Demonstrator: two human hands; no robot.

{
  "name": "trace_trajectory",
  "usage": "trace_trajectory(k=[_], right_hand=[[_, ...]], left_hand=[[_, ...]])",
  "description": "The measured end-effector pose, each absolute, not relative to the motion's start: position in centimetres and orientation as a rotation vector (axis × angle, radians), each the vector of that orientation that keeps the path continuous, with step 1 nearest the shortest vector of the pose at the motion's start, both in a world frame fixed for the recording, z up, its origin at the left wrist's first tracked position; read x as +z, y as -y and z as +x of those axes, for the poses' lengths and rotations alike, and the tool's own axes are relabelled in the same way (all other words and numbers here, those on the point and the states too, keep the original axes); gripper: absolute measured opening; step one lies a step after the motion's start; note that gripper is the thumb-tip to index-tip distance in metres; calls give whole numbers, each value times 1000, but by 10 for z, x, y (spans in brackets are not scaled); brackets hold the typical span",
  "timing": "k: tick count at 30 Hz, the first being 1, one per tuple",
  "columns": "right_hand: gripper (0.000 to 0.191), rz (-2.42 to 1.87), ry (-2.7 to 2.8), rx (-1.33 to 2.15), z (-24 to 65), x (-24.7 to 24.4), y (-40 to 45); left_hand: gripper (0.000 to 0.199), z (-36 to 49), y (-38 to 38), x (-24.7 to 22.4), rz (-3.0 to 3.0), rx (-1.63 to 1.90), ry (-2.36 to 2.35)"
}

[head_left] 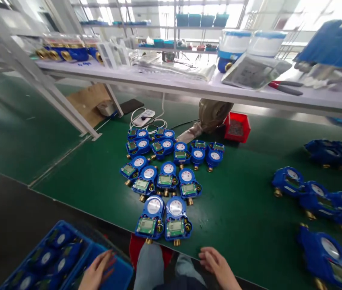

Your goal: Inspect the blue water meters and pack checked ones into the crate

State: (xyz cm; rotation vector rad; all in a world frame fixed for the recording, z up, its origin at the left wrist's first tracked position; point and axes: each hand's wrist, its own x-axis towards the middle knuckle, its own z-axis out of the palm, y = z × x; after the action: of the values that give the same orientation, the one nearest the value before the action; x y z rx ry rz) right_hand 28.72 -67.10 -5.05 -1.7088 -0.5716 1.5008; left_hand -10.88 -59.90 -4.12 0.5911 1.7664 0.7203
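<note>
My left hand point(97, 270) is open and empty, fingers spread just above the rim of a blue plastic crate point(77, 233) packed with more meters. My right hand point(219, 265) is also open, holding nothing, at the edge of the green mat point(234, 205). Just beyond it sits the nearest blue water meter point(176, 219), at the front of a tight cluster. They lie face up with brass fittings point(176, 242) mostly toward me, probably so every dial and display can be read at a glance.
</note>
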Motion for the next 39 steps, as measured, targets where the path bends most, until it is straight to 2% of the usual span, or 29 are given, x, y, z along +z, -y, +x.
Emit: trace_trajectory(k=[3, 8, 14, 19, 25, 30, 35, 39], right_hand=[[52, -1686, 483, 1485, 304, -64, 656], [58, -1640, 446, 1512, 298, -55, 610], [47, -1348, 495, 1755, 256, -42, 558], [53, -1336, 408, 1925, 243, -39, 537], [60, -1319, 371, 1992, 249, -36, 528], [65, -1363, 321, 1990, 247, -28, 524], [79, -1470, 224, 2000, 242, -22, 515], [82, -1476, 232, 1990, 238, -28, 509]], left_hand=[[52, -88, 550, -29, 685, 675, -1592], [57, -26, 474, -8, 872, 445, -1429], [63, -8, 467, -10, 702, 358, -1178], [64, -20, 462, -17, 795, 386, -1094], [58, -73, 465, -26, 821, 335, -1083], [59, -158, 457, -22, 672, 417, -1362], [50, -227, 381, 6, 682, 448, -1443], [58, -249, 288, 18, 753, 337, -1306]])
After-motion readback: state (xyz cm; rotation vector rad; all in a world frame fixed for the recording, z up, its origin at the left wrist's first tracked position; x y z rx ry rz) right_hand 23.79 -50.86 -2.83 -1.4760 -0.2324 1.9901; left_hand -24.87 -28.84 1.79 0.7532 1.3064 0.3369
